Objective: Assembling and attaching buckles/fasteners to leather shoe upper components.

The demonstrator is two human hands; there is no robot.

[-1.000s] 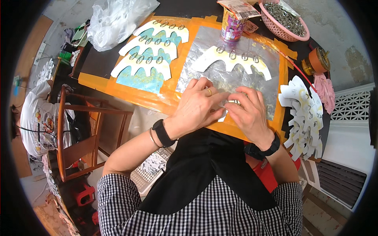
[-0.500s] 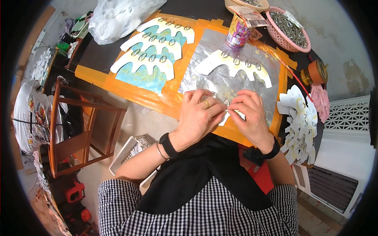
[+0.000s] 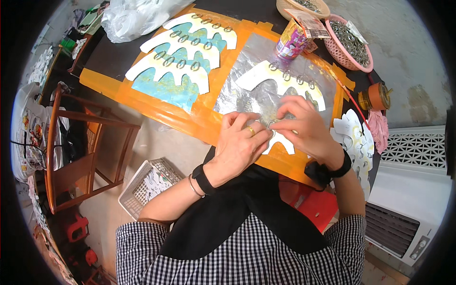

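Observation:
My left hand (image 3: 241, 143) is closed at the table's near edge, its fingertips on a white scalloped piece (image 3: 282, 143) partly hidden beneath it. Close against it, the thumb and forefinger of my right hand (image 3: 306, 127) pinch a small metal ring (image 3: 270, 124) at the piece's upper edge. Just beyond lies another white scalloped piece (image 3: 260, 76) with a row of metal rings along it. To the left, several similar ringed pieces (image 3: 194, 80) overlap on blue, yellow-smeared backing.
A purple printed cup (image 3: 290, 42) stands behind my hands. Pink basket (image 3: 339, 50) full of metal parts is at the far right. White cut pieces (image 3: 355, 137) pile at the right edge. A brown chair (image 3: 90, 156) and pale crate (image 3: 130, 192) stand at left.
My right hand has lifted slightly, its outer fingers spread more and its wrist turned outward. More of the white scalloped piece shows below the fingers. The whole view has shifted a little.

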